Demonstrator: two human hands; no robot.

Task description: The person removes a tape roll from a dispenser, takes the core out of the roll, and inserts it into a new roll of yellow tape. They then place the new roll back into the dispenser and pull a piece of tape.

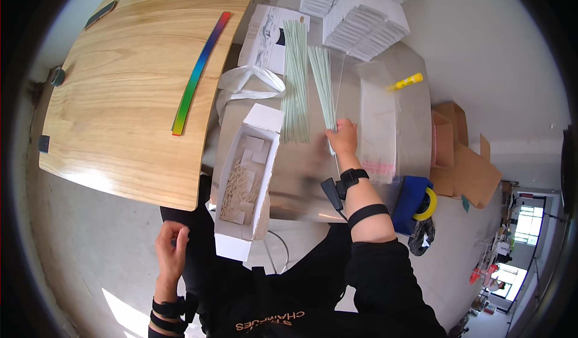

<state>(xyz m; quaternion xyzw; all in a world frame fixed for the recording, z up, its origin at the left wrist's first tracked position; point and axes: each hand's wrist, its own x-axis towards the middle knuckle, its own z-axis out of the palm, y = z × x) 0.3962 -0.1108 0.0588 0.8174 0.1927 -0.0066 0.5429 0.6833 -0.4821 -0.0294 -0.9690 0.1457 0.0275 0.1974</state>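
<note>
My right hand [343,137] is closed round the near end of a slim bundle of thin pale green sticks [322,76], which fans out slightly at its far end. Left of it lies a larger bundle of the same sticks [295,85], flat on the grey table [301,184]. Down by my left thigh, my left hand [171,250] has loosely bent fingers, a gap to the thumb and nothing visible in it. Between the hands, a long open white box [265,118] holds many small beige peg-like pieces [236,187] and some white card pieces.
Clear plastic sheets or bags [379,118] and a yellow tube [409,81] lie to the right. A blue tape dispenser [410,199] sits at the near right corner. White stacks [364,25] stand at the back. A wooden table [132,85] with a rainbow strip [201,73] is left.
</note>
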